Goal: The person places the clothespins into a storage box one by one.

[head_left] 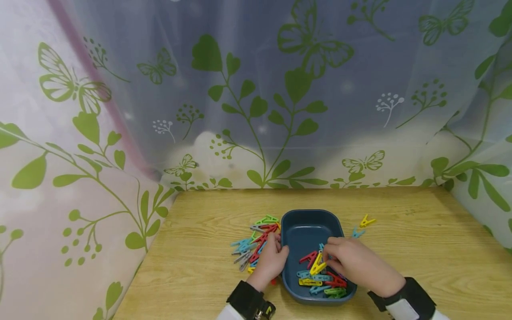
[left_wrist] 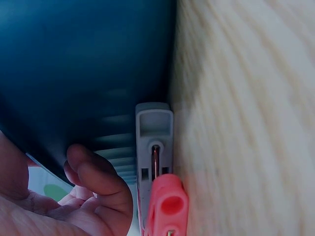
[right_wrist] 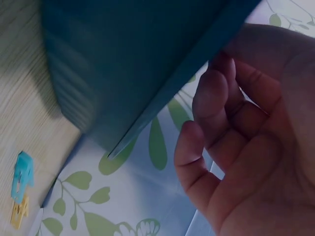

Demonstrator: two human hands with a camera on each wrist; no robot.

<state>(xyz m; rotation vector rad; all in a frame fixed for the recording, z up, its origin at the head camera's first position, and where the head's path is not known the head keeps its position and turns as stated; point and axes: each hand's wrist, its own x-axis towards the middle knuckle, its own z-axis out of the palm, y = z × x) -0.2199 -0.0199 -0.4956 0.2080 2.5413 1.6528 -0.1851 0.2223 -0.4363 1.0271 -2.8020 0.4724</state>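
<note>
A dark blue plastic basin stands on the table with several coloured clothespins inside, among them a red clothespin and a green clothespin. My left hand holds the basin's left rim, its curled fingers against the outer wall. Over the right side of the basin, my right hand pinches a yellow clothespin above the others. That clothespin is hidden behind the basin wall in the right wrist view.
Left of the basin lies a pile of clothespins, with a grey clothespin and a red one close by its wall. A yellow clothespin and a light blue clothespin lie to the right. Patterned curtain hangs behind the wooden table.
</note>
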